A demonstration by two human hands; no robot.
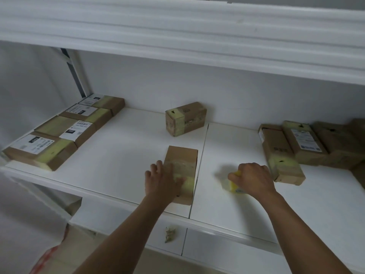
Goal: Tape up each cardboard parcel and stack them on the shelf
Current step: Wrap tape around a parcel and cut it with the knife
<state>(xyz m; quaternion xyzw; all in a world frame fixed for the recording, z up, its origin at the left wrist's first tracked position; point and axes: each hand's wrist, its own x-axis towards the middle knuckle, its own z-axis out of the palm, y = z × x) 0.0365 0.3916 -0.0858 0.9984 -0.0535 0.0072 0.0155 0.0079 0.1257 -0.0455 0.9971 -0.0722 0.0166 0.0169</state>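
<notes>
Pressing our flat left hand on a taped parcel and gripping tape in our right hand, we are judging taping mostly done, stacking outstanding.

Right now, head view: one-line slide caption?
Left hand presses taped parcel on shelf; right hand grips yellow tape roll.

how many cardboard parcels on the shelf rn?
At least 9: four in a row at left, one at back centre, one under the left hand, three or more at right, partly cut off.
</notes>
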